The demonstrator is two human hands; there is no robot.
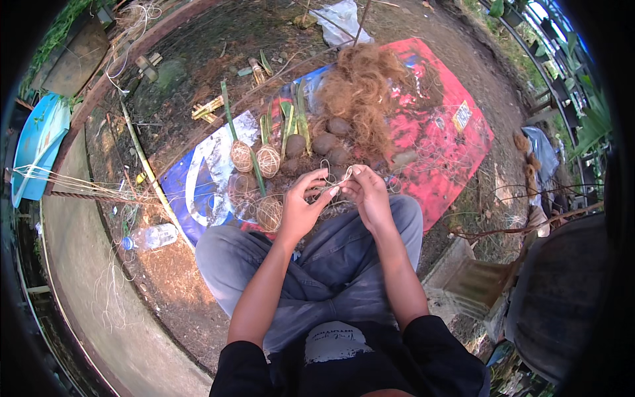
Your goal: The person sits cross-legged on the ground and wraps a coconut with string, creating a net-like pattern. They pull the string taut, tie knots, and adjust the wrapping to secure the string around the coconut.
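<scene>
A thin pale string (pixel 349 174) runs between my two hands above my crossed legs, with a loop of it rising at the fingertips. My left hand (pixel 306 198) pinches it between thumb and fingers, and my right hand (pixel 366 192) grips it too. Just beyond lie several dark round balls (pixel 325 143). On the left are balls wound with string, each beside a long green leaf: one at the back (pixel 241 156), one next to it (pixel 268 161) and one near my left forearm (pixel 270 214). A heap of brown coconut fibre (pixel 359 84) lies behind the dark balls.
A red, white and blue plastic sheet (pixel 446 164) lies under the materials, with loose string on its right side. Left of my knee are a plastic bottle (pixel 151 237), a bamboo pole (pixel 144 159) and strung cords (pixel 94 186). A white plastic bag (pixel 340 22) lies at the back.
</scene>
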